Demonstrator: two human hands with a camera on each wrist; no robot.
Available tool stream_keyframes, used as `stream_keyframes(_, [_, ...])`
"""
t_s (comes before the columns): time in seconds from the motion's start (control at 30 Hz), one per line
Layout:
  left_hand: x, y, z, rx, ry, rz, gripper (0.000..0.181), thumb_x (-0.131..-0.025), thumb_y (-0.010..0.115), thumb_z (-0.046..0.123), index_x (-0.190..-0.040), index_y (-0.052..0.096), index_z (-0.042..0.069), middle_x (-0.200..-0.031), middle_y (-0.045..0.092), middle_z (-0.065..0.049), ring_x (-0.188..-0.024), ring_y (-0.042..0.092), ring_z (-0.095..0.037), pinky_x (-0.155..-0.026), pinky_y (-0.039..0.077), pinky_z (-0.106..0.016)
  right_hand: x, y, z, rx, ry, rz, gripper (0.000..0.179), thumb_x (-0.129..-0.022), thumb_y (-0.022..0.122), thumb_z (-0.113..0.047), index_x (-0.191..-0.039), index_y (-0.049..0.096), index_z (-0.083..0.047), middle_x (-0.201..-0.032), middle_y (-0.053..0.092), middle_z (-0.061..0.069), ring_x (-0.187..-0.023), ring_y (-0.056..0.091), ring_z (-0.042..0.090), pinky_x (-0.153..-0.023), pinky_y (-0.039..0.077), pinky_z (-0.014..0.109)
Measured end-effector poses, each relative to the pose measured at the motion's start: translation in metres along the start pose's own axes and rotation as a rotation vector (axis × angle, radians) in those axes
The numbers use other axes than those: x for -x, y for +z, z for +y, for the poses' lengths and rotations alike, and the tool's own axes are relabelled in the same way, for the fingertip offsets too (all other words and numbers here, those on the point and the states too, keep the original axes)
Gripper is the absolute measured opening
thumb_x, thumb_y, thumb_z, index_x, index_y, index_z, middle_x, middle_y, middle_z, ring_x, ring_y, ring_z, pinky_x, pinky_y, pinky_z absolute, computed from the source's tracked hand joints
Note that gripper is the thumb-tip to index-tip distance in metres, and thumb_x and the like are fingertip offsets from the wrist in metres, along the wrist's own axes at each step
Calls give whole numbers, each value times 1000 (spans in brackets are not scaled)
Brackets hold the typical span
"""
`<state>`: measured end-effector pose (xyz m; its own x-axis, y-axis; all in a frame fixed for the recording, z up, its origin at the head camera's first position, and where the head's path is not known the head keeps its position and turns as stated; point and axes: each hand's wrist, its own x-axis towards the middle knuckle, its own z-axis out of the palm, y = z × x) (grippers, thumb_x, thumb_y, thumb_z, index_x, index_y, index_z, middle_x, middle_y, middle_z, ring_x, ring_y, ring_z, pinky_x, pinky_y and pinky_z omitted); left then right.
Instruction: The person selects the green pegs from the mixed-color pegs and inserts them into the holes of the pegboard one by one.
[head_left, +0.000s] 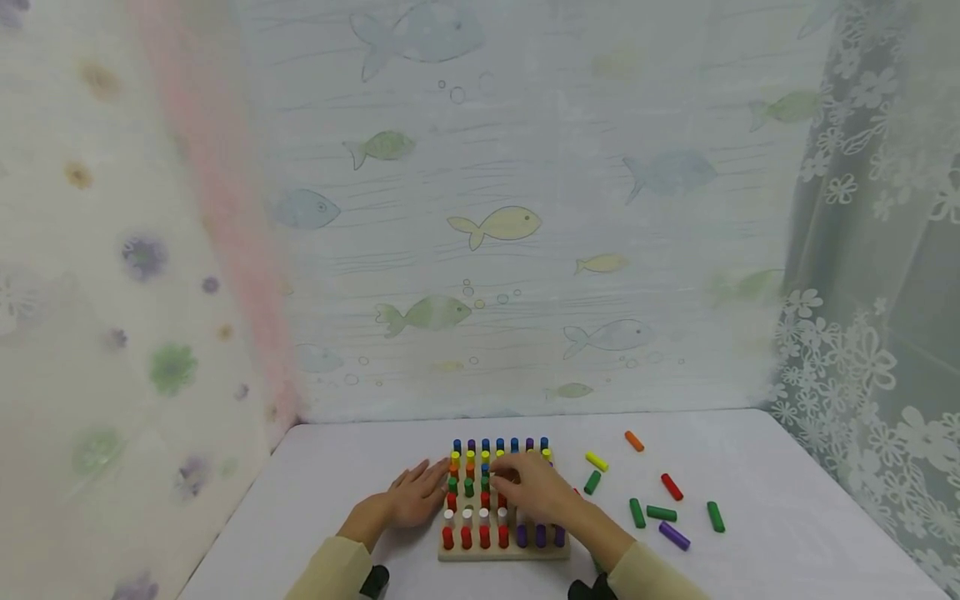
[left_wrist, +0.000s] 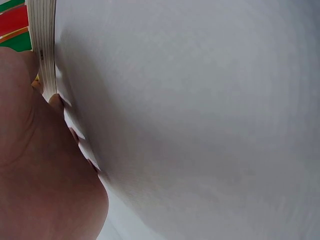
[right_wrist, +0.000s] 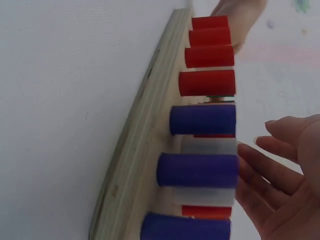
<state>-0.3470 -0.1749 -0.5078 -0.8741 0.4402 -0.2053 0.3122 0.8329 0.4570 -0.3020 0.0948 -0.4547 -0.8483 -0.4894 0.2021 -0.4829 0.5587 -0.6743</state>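
Note:
A wooden pegboard (head_left: 510, 558) carries rows of coloured pegs, with red and purple ones along its front row. My left hand (head_left: 416, 496) rests on the table at the board's left edge, fingers extended. Seen from the left wrist, that hand (left_wrist: 45, 150) lies against the layered wooden side. Over the middle of the board is my right hand (head_left: 536, 487), its fingertips beside a green peg (head_left: 485, 483) and a dark blue peg (head_left: 485, 469). In the right wrist view, the right hand (right_wrist: 280, 175) has loosely bent fingers, with no peg visible between thumb and forefinger. It hides several pegs from the head view.
Right of the board lie loose pegs: an orange peg (head_left: 634, 441), a yellow peg (head_left: 597, 461), a red peg (head_left: 672, 487), a purple peg (head_left: 674, 536) and several green ones, such as the green peg (head_left: 716, 517). Patterned cloth walls stand behind the white table (head_left: 337, 450).

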Motion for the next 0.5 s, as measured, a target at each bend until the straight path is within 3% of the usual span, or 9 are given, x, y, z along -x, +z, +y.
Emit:
stream_keyframes(0.2, [-2,0,-2,-12,-1,-2,66,-109,32,53,-163,27,15,-169,25,-6,-157,12,-36,-124,6,-62,10,-17,-7,-21,-61,22,22,-103,63,-14,-117,73,-1,-103,74,5,-90,65,11,-79,56,23])
stream_keyframes(0.5, [-3,2,-3,-18,1,3,65,-109,33,51,-163,27,15,-169,26,-6,-157,13,-35,-124,7,-63,27,-39,3,-6,-59,66,18,-101,65,-17,-113,73,-5,-103,72,-1,-90,64,15,-79,56,24])
